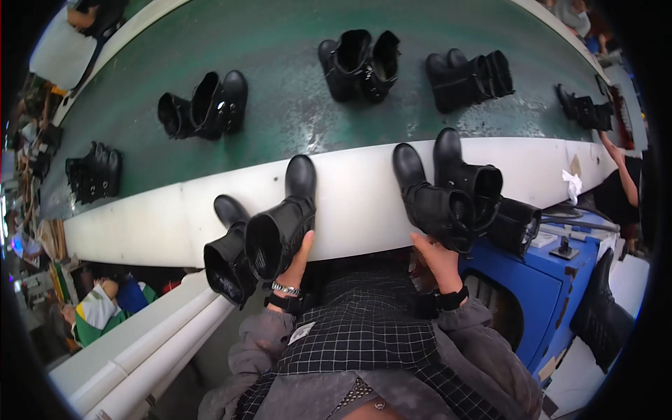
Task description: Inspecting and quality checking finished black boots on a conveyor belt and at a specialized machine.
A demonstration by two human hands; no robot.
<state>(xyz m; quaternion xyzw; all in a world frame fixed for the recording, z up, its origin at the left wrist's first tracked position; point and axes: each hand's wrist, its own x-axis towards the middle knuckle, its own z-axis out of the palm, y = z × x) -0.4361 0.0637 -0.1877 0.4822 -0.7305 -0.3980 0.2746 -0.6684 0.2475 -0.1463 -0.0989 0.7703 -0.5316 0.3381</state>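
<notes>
Black boots at the bench's near edge

Left boot (292,213) stands on the white bench (357,203), shaft overhanging the near edge; the left hand (299,262) grips that shaft, thumb along its right side; right boot (428,203) leans close above the right hand (439,262), fingers hidden, grip impossible to tell; outer left boot (227,255) adjoins; beyond, more boots (350,63) on the green surface (287,84).

Left hand (299,263) and right hand (439,264) reach forward, well apart.

A crumpled white tissue (572,185) lies on the white ledge (353,203) near a blue machine (540,294).
</notes>
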